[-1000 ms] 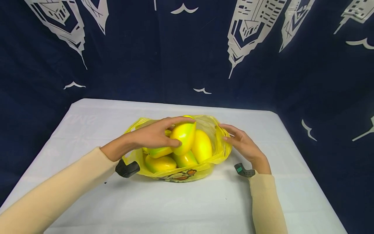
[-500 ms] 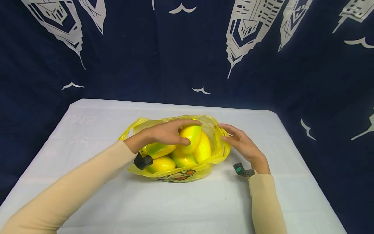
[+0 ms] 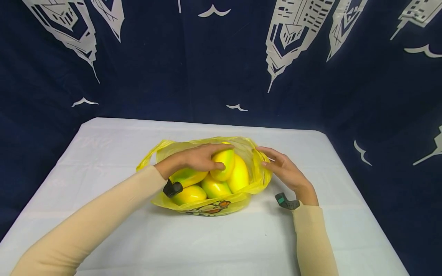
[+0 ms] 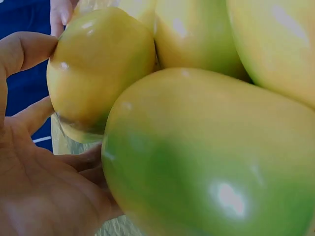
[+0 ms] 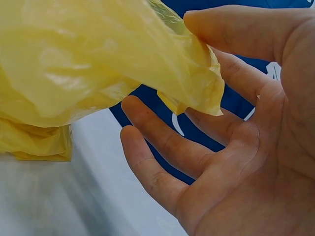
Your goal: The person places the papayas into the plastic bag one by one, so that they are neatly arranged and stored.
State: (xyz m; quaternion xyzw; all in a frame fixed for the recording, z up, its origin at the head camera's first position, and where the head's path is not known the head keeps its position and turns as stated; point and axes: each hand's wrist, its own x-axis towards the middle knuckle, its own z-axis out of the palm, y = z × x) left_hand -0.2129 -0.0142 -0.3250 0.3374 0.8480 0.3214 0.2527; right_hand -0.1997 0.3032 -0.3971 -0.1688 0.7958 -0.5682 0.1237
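A yellow plastic bag (image 3: 260,182) stands with its mouth spread on the white table, several yellow-green mangoes inside. Reaching in from the left, my left hand (image 3: 198,158) grips one mango (image 3: 226,174) between thumb and fingers, against another mango (image 3: 239,176) on its right. The left wrist view shows thumb and fingertip on the held mango (image 4: 101,69), with a larger-looking mango (image 4: 206,152) close in front. My right hand (image 3: 289,171) pinches the bag's right rim; in the right wrist view, the thumb and index finger hold the yellow plastic (image 5: 192,73) while the other fingers extend below.
The white-covered table (image 3: 193,245) extends around the bag. Behind it hangs a dark blue cloth (image 3: 214,69) with white building and bird shapes. Dark devices are strapped to the left wrist (image 3: 172,188) and right wrist (image 3: 287,201).
My left hand has carried the mango right, then slightly back left, and lower among the other mangoes. The right hand keeps its hold on the bag's rim.
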